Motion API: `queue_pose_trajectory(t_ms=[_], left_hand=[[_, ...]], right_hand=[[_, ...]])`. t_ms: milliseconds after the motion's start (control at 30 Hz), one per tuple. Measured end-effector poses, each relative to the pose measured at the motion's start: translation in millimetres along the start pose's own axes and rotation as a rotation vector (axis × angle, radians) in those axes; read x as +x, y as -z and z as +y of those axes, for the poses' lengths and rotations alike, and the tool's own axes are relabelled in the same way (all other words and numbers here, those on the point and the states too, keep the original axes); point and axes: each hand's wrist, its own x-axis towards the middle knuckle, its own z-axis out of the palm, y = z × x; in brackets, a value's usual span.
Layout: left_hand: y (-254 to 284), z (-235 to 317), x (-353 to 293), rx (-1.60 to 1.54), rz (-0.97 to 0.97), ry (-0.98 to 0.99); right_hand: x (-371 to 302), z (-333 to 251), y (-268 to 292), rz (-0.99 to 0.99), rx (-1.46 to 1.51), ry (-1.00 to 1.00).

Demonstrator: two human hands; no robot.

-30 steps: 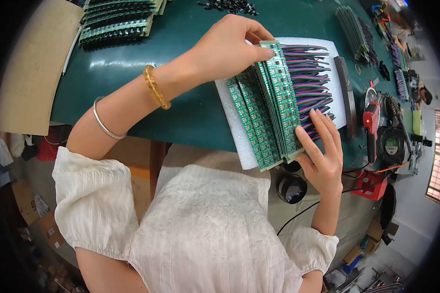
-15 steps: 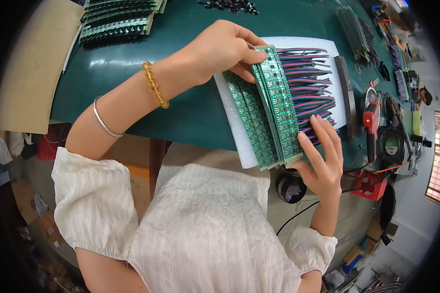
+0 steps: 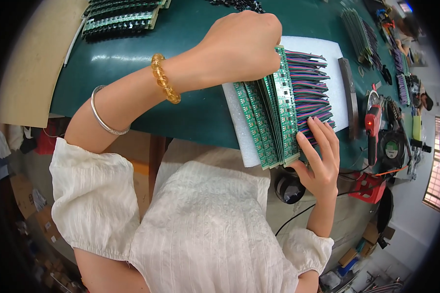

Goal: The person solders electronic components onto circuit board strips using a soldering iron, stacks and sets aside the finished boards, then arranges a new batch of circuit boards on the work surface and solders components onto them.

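Observation:
A stack of long green circuit boards [image 3: 286,110] stands tilted on edge, fanned a little, with bundles of thin multicoloured wires [image 3: 310,88] running out to the right. My right hand [image 3: 322,163] grips the stack's near end, thumb below and fingers along the wire side. At the far end my left hand [image 3: 244,46] is closed with its back turned up. Its fingertips are hidden, so what they pinch does not show. More green boards [image 3: 254,122] lean flatter on the left, over a white foam sheet [image 3: 237,129].
On the green table [image 3: 190,117], more board stacks lie at the far left [image 3: 120,19] and far right [image 3: 356,36]. A dark bar [image 3: 347,93] borders the foam. Right of it are a red-and-black handheld tool [image 3: 372,129] and a small fan [image 3: 391,150]. Black small parts [image 3: 237,5] lie at the back.
My left hand has turned over and shifted right across the boards' far end, now covering it. My right hand stays at the near end, almost unmoved.

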Motion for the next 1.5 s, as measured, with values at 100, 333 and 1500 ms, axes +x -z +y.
queue_pose_trajectory(t_ms=[100, 333, 1500], left_hand=[[0, 0, 3, 0.039, 0.014, -0.025], [4, -10, 9, -0.810, -0.223, 0.185], [-7, 12, 21, -0.009, 0.043, -0.137]], right_hand=[[-1, 0, -1, 0.014, 0.005, -0.004], [-2, -1, -3, 0.067, 0.027, -0.019], [-12, 9, -1, 0.087, 0.037, -0.062]])
